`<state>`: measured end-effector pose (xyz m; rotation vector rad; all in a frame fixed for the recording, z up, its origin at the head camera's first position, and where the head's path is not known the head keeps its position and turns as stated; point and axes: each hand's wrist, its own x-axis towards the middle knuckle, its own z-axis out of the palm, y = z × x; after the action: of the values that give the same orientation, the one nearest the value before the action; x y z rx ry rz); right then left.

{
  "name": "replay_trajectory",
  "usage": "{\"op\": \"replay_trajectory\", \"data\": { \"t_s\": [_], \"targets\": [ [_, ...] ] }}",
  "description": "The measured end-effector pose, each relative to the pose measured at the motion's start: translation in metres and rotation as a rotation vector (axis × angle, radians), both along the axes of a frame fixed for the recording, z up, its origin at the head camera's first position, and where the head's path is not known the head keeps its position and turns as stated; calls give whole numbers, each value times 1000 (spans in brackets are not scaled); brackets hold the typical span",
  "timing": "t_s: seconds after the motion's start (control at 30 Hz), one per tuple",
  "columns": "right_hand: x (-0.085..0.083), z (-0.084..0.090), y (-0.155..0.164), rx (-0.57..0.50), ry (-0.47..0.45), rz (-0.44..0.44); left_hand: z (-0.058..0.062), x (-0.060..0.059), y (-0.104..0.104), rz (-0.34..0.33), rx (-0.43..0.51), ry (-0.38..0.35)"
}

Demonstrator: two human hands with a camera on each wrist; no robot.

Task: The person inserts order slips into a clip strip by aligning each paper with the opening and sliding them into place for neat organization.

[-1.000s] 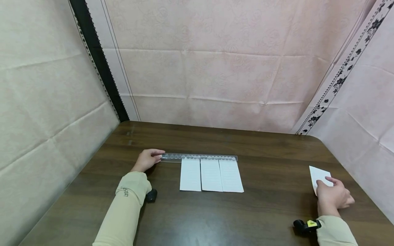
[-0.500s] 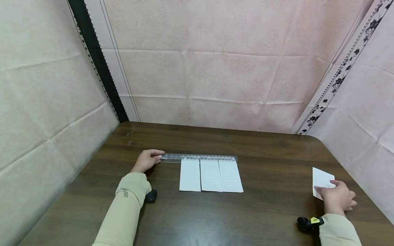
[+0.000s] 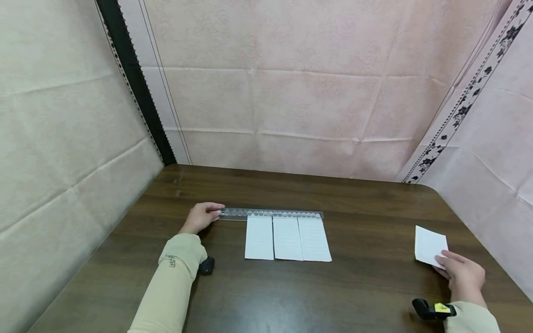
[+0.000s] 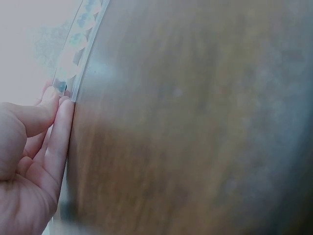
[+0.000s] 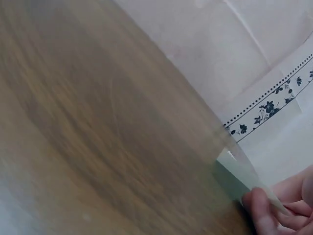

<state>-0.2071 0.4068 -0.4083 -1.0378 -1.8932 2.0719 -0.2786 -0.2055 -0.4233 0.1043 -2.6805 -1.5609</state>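
Left of frame centre, the left hand (image 3: 201, 216) presses straight fingertips (image 4: 57, 98) on the end of the clear ruler (image 3: 270, 214) lying along the top of three lined paper slips (image 3: 287, 238). At lower right, the right hand (image 3: 462, 274) pinches a white slip (image 3: 429, 244) (apparently lifted off the table (image 3: 366, 286); the wrist view is blurred).

On the worktop (image 3: 358, 286): one clear ruler (image 3: 270, 214); three lined paper slips (image 3: 287, 238) side by side; one loose white paper slip (image 3: 430, 245). Two hands, the left hand (image 3: 200, 217) and the right hand (image 3: 464, 276).
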Motion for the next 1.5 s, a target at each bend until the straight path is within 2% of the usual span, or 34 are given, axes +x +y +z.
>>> {"op": "replay_trajectory", "data": {
  "t_s": [0.13,0.37,0.63,1.13,1.27,1.5],
  "targets": [
    [0,-4,-3,-117,-7,0,-1,-1,-1,2,0,-9],
    [0,-6,-19,-192,35,-34,0,0,0,-3,-5,-10],
    [-5,-7,-51,-263,184,-131,2,3,0,-1,-14,-11],
    [-20,-10,-118,-173,247,-64,2,3,0,-13,18,1],
    [-22,-10,-141,-124,242,-44,2,3,0,-11,12,-4],
    [-28,-13,-184,-74,286,12,1,1,0,-15,21,-13]
  ]
}}
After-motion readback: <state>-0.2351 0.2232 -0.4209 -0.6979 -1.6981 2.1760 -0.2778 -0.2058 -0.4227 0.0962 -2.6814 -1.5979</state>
